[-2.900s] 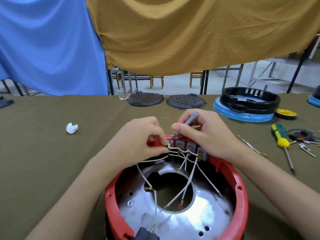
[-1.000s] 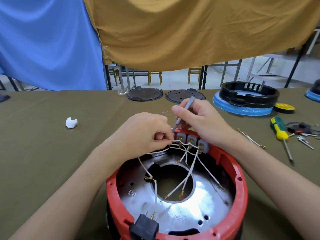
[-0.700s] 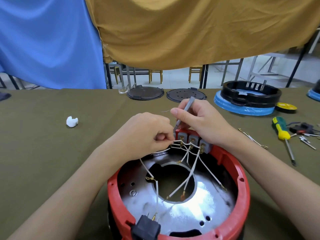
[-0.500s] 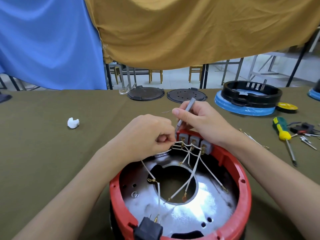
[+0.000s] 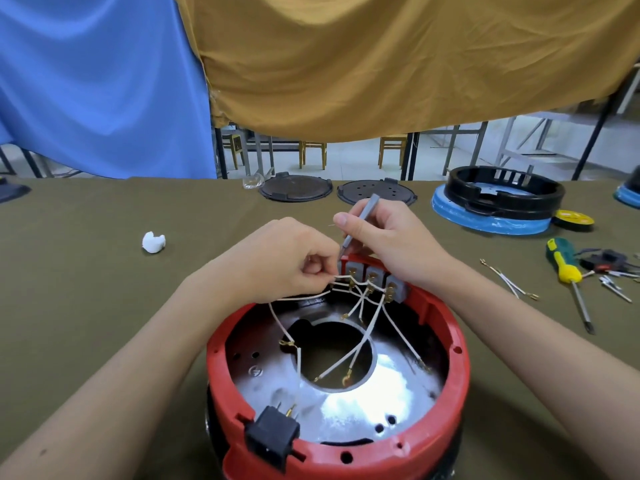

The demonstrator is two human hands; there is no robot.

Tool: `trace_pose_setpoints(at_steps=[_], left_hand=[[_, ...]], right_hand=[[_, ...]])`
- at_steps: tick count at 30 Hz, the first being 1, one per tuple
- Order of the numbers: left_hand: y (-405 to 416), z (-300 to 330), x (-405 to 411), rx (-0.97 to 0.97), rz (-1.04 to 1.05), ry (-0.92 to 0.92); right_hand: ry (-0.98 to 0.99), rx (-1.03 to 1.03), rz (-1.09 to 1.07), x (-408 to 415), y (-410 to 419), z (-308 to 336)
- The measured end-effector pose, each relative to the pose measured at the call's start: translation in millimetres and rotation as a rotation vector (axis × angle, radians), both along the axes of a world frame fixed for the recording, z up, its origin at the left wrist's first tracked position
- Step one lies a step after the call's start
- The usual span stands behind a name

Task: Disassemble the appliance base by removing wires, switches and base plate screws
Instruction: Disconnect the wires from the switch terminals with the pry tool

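Three grey switches (image 5: pixel 375 277) sit in one red base (image 5: pixel 453 327); two dark discs (image 5: pixel 295 188) lie beyond; one yellow-green screwdriver (image 5: pixel 564 268); two hands (image 5: pixel 287 261).

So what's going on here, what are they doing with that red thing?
A person is taking apart a red appliance base on a table. The left hand pinches a white wire by the grey switches, while the right hand holds a thin grey tool there. Several wires are still attached.

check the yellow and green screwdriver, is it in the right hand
No, the yellow and green screwdriver lies on the table while the right hand holds a thin grey tool.
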State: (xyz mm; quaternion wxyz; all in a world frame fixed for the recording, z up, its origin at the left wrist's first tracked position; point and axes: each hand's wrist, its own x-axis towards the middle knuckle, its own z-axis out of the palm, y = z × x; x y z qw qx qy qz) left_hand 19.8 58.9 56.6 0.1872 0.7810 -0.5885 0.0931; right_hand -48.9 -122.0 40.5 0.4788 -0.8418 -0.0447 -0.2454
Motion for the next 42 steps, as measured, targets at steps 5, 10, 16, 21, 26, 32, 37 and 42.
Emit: trace_pose_setpoints(at_steps=[5,10,16,21,26,32,37,42], left_hand=[[4.1,-4.6,0.4,-0.046,-0.032,0.02],[4.4,-7.2,3.7,-0.06,-0.047,0.033],[8.8,-9.5,9.3,-0.125,0.008,0.049],[11.6,-14.8,16.2,-0.097,0.162,0.147],[12.0,-13.8,12.9,-0.074,0.161,0.213],[13.1,-13.7,11.5,-0.109,0.147,0.163],[10.4,-9.7,7.4,-0.156,0.068,0.093],[10.1,-8.7,5.3,-0.098,-0.036,0.039]], right_hand=[[-0.014,-0.011,0.009,3.1,2.7,0.8],[-0.004,-0.023,0.004,3.6,4.6,-0.5],[-0.019,-0.055,-0.001,3.6,3.5,-0.2],[0.1,0.023,0.028,9.3,-0.1,0.1],[0.228,0.157,0.039,13.3,-2.4,2.3],[0.259,0.093,0.013,16.3,-2.8,1.3],[0.131,0.054,0.012,11.0,-3.8,-1.0],[0.006,-0.052,0.076,9.7,1.7,-0.9]])
